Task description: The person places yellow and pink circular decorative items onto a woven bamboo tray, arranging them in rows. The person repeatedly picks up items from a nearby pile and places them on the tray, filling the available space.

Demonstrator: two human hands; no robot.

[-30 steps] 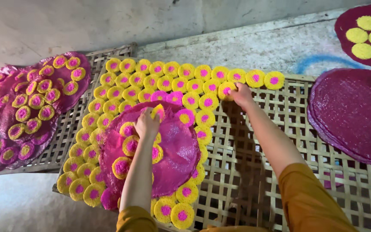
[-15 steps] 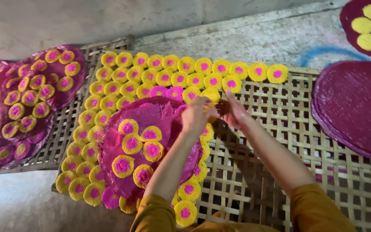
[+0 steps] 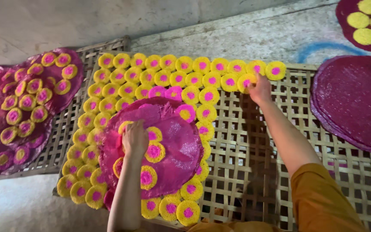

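Several small yellow discs with pink centres [image 3: 168, 77] lie in rows on a woven bamboo rack [image 3: 275, 141]. A large magenta round sheet [image 3: 177, 146] rests on top of them, carrying a few more discs. My left hand [image 3: 135, 138] reaches down onto a yellow disc at the middle of that sheet, fingers curled over it. My right hand [image 3: 260, 88] is stretched to the far row, its fingertips on a yellow disc [image 3: 246, 82] by the row's right end.
Another magenta sheet loaded with discs [image 3: 22, 107] lies on a rack at the left. A stack of bare magenta sheets [image 3: 357, 103] sits at the right, and a further sheet with plain yellow discs [image 3: 368, 21] at the top right corner. Grey concrete floor lies beyond.
My left hand has come back from the far edge of the sheet to its middle. My right hand has moved right along the far row. A few discs have left the sheet.
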